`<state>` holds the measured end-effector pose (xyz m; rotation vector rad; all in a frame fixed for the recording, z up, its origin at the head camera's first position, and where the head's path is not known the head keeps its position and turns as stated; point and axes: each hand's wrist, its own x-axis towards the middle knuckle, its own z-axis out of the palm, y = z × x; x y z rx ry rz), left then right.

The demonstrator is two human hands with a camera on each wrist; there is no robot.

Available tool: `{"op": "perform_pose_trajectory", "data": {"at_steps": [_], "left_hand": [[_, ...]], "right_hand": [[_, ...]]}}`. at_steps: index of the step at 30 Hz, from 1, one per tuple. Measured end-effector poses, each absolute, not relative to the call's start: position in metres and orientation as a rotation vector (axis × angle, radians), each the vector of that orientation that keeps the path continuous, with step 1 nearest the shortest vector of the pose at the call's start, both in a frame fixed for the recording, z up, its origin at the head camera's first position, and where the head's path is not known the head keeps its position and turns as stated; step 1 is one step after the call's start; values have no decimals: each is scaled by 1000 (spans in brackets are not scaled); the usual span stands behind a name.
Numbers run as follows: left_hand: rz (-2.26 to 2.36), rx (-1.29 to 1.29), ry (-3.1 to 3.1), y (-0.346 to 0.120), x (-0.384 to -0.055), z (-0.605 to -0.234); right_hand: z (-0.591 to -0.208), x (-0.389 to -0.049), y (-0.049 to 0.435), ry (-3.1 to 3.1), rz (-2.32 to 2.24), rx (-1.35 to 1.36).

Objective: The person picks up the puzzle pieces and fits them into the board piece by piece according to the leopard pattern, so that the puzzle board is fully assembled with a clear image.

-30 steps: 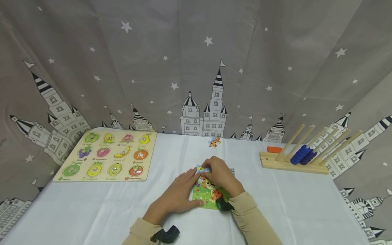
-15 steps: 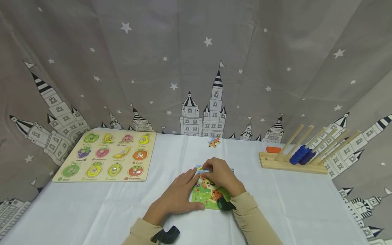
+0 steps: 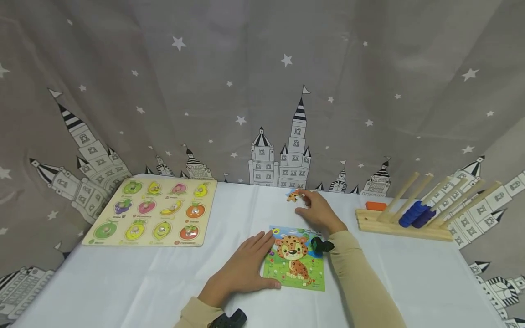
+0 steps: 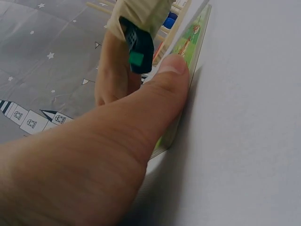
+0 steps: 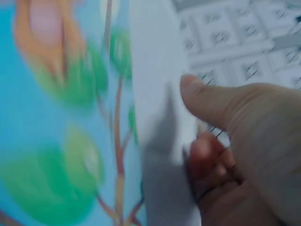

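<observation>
A square jigsaw puzzle [image 3: 308, 263] of a spotted leopard cub on green grass lies on the white cloth. My left hand [image 3: 246, 269] lies along its left side with straight fingers, its thumb [image 4: 171, 77] at the puzzle's near edge. My right hand [image 3: 317, 210] reaches past the puzzle to a small loose puzzle piece [image 3: 292, 196], orange-spotted and blue, at the back. The index fingertip is at that piece's right side; whether it touches is unclear. Thumb and fingers are apart in the right wrist view, where the puzzle [image 5: 70, 155] looms blurred at left.
A wooden fruit peg puzzle [image 3: 156, 245] stands at the back left. To the right is a wooden stacking rack [image 3: 404, 231] with blue and purple rings on slanted pegs and an orange block [image 3: 376, 206] behind it. A grey castle-print curtain [image 3: 262, 91] closes off the back.
My right hand has left the puzzle's top edge and moved away from me to the loose piece. The left hand stays on the puzzle's side. The head view has shifted slightly.
</observation>
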<state>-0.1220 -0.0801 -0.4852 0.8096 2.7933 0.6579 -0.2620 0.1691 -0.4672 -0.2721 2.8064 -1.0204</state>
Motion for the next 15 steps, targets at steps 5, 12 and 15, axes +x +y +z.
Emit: {"op": "perform_pose_trajectory", "data": {"at_steps": [5, 12, 15], "left_hand": [[656, 787, 2779, -79, -121, -483], [648, 789, 2781, -80, -122, -484], [641, 791, 2783, -80, -123, -485]], "right_hand": [[-468, -274, 173, 2853, -918, -355], [-464, -271, 166, 2850, -903, -233], [-464, -272, 165, 2843, -891, -291]]}}
